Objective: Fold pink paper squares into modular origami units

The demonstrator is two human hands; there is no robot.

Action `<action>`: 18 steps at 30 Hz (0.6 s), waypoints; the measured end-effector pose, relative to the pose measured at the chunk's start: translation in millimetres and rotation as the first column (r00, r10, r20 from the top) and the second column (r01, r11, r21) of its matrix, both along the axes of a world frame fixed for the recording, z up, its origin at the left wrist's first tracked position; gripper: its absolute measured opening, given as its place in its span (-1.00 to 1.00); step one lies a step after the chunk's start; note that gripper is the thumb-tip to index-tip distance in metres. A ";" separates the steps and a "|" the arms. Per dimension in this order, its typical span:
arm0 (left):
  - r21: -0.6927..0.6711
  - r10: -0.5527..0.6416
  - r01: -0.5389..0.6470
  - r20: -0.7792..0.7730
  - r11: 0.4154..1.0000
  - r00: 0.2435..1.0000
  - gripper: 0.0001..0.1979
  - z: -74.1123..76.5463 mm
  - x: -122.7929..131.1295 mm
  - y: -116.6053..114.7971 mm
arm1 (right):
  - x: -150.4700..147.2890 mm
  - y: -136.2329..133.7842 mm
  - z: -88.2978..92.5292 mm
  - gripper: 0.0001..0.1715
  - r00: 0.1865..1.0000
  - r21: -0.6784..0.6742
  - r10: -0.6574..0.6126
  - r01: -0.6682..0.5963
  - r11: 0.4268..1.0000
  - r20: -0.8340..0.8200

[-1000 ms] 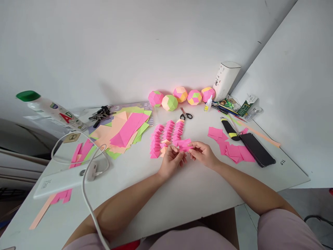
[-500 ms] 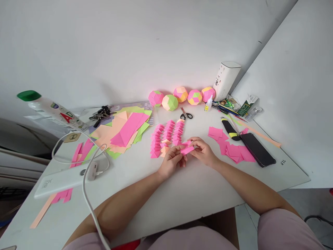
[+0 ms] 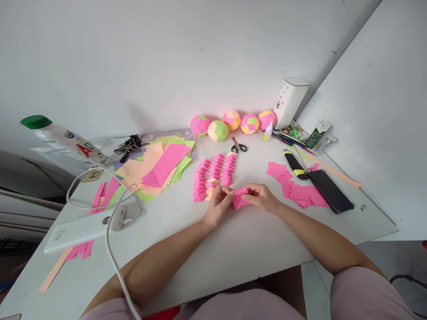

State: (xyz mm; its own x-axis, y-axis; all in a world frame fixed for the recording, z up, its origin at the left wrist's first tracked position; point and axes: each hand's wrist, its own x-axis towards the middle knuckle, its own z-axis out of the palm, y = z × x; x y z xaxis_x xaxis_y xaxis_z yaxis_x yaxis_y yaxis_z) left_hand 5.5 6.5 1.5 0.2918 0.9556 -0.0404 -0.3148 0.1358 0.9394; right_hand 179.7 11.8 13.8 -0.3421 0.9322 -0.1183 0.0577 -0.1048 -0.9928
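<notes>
A small folded sheet of pink paper (image 3: pixel 239 198) is held over the table between both hands. My left hand (image 3: pixel 218 204) pinches its left edge, and my right hand (image 3: pixel 263 198) grips the right side between thumb and fingers. Just beyond the hands stand rows of folded pink paper units (image 3: pixel 216 171), with a few peach ones among them. To the right of my right hand lie loose pink paper squares (image 3: pixel 298 194). A pair of scissors (image 3: pixel 239 145) with black handles rests behind the rows.
Several paper balls (image 3: pixel 218 131) line the wall beside a glue bottle (image 3: pixel 267 132). A paper pile (image 3: pixel 160 169), spray bottle (image 3: pixel 70 141), power bank (image 3: pixel 78 232) and white cable (image 3: pixel 110 249) occupy the left. A box cutter (image 3: pixel 295 165) and a phone (image 3: pixel 330 191) lie right.
The pink paper has been turned, so a broader face of it now shows and hangs lower. My right hand has shifted slightly down, its fingers regripping the edge.
</notes>
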 end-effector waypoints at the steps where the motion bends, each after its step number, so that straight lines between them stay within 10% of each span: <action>1: 0.002 -0.015 0.015 0.007 1.000 1.000 -0.73 0.3 0.0 -0.1 | 0.3 0.0 0.2 -0.83 1.000 -0.008 0.019 -0.019 1.000 0.009; 9: 0.045 -0.248 0.248 -0.008 0.968 0.969 -0.73 0.8 -2.6 -0.8 | 2.1 0.8 5.3 -0.78 0.989 -0.017 0.070 -0.068 0.998 0.129; 18: 0.089 -0.233 0.237 -0.053 0.967 0.971 -0.76 -5.8 -3.7 0.2 | 3.2 2.5 3.4 -0.78 0.987 -0.042 0.066 -0.060 0.997 0.148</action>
State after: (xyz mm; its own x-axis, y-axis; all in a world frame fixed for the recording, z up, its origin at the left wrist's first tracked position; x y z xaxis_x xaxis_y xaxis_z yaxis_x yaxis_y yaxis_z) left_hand 1.8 6.7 -4.3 0.5090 0.8603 0.0298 -0.2452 0.1117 0.9630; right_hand 183.0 14.3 17.2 -0.3761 0.9032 -0.2070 0.2130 -0.1331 -0.9679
